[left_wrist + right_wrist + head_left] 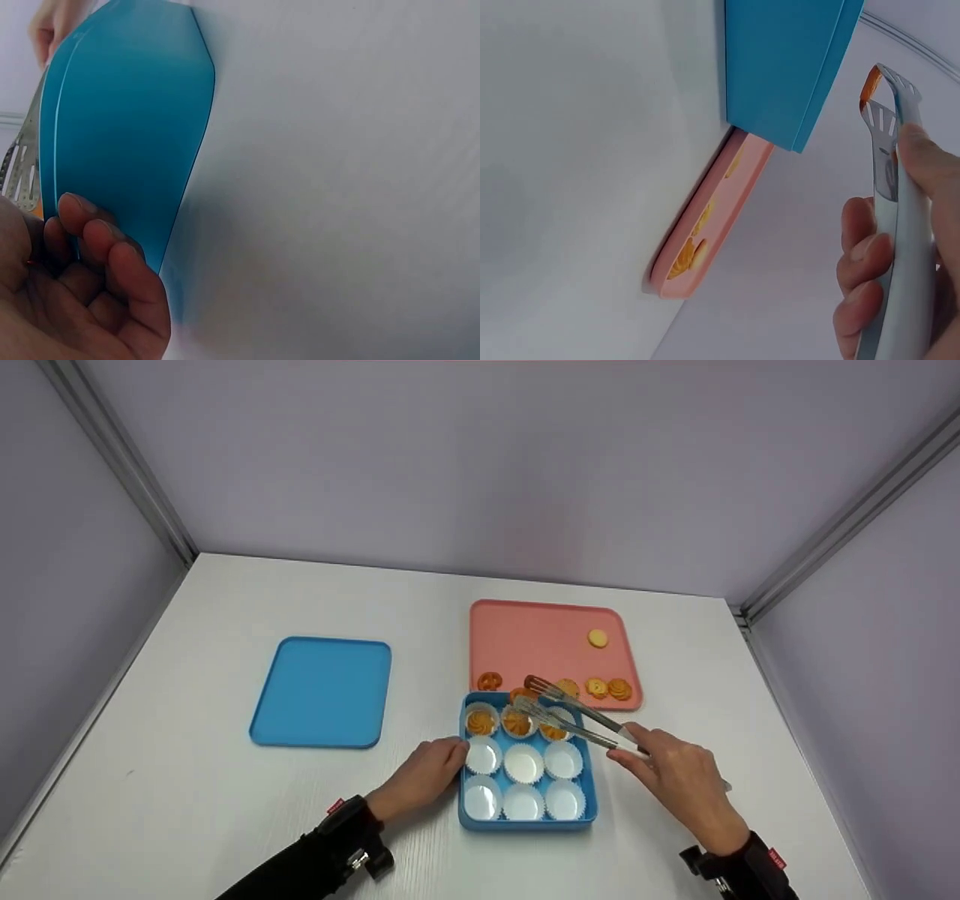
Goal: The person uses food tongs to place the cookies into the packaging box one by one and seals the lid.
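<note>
My right hand (679, 780) grips a pair of metal tongs (581, 709), their tips over the far part of a blue box (529, 825). In the right wrist view, an orange-brown cookie (869, 84) is pinched between the tong tips. Swirled cookies (481, 724) sit in the far row of white paper cups; the nearer cups (523, 763) hold nothing. My left hand (424, 776) holds the box by its left wall, with fingers (135, 277) curled at the rim in the left wrist view.
Behind the box lies a pink tray (540, 634), bearing a pale round cookie (598, 638), a pretzel-shaped cookie (490, 681) and several others along its near edge. To the left is a flat blue tray (322, 694). Walls stand behind and beside the white table (187, 780).
</note>
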`<action>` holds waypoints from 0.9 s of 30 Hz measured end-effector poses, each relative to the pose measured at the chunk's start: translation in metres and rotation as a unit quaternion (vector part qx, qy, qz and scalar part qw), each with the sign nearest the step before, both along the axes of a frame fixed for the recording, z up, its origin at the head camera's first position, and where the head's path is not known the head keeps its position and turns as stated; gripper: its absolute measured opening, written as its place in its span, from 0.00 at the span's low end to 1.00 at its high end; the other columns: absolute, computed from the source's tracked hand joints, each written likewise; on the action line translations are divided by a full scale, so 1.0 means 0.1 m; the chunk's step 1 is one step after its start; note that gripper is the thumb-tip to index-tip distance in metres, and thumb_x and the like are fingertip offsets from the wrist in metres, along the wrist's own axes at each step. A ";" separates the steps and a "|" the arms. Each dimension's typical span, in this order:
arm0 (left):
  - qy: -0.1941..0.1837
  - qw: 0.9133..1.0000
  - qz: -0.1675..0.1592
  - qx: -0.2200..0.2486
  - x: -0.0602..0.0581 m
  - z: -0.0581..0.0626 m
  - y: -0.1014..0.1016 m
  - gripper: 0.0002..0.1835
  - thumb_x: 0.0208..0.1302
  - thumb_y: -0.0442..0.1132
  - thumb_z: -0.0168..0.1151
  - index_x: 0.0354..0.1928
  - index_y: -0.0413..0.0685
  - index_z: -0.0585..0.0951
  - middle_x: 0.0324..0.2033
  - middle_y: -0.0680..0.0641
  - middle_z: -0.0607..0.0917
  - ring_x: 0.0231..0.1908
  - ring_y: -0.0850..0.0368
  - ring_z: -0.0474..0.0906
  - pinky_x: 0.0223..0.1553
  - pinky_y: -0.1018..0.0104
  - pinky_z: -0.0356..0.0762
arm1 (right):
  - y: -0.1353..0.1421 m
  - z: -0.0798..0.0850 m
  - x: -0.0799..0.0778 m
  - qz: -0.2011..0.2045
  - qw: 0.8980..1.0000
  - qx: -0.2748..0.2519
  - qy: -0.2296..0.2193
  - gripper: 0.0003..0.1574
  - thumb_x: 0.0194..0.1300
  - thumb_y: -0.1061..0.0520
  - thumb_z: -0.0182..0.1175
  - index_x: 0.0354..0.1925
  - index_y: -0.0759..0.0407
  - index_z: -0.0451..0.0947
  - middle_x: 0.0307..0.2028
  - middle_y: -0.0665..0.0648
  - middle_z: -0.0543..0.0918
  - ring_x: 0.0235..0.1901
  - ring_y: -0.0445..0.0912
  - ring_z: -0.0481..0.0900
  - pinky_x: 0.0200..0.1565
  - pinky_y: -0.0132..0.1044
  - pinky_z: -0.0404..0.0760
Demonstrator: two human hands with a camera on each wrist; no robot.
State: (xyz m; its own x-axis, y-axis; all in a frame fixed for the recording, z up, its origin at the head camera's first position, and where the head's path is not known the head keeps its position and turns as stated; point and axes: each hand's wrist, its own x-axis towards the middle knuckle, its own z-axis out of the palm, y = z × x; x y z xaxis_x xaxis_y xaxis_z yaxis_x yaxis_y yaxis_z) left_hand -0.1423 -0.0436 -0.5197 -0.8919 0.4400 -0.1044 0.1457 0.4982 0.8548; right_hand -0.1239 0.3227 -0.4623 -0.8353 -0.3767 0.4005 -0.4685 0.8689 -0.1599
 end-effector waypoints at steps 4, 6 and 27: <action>0.007 1.000 -0.003 -0.004 0.01 0.01 0.00 0.19 0.78 0.44 0.40 0.30 0.47 0.75 0.19 0.57 0.67 0.24 0.63 0.68 0.29 0.67 0.66 | -0.07 0.01 0.05 0.016 1.000 0.008 -0.009 0.28 0.55 0.39 0.69 0.48 0.54 0.82 0.22 0.49 0.81 0.15 0.34 0.66 0.17 0.27 0.69; 0.007 1.000 -0.008 0.000 0.01 0.03 0.00 0.20 0.78 0.45 0.40 0.31 0.45 0.75 0.19 0.56 0.67 0.24 0.62 0.68 0.29 0.66 0.65 | -0.10 0.01 0.08 0.020 1.000 0.011 -0.013 0.28 0.55 0.38 0.68 0.47 0.53 0.82 0.21 0.47 0.80 0.15 0.33 0.64 0.17 0.27 0.67; -0.055 0.996 -0.008 0.074 -0.01 0.10 -0.09 0.12 0.73 0.37 0.48 0.28 0.46 0.74 0.21 0.54 0.73 0.23 0.61 0.69 0.27 0.68 0.67 | -0.41 0.03 0.24 0.029 0.993 0.087 -0.075 0.31 0.59 0.31 0.60 0.52 0.48 0.80 0.20 0.45 0.77 0.13 0.32 0.64 0.20 0.25 0.69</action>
State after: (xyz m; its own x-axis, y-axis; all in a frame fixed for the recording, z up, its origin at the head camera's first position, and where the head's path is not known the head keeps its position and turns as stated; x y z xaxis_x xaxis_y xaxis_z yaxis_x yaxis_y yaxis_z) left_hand -0.1437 -0.0529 -0.5097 -0.8710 0.4725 -0.1341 0.0541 0.3636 0.9300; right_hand -0.1000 0.2819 -0.4594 -0.8558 -0.4780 0.1981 -0.5004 0.8619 -0.0822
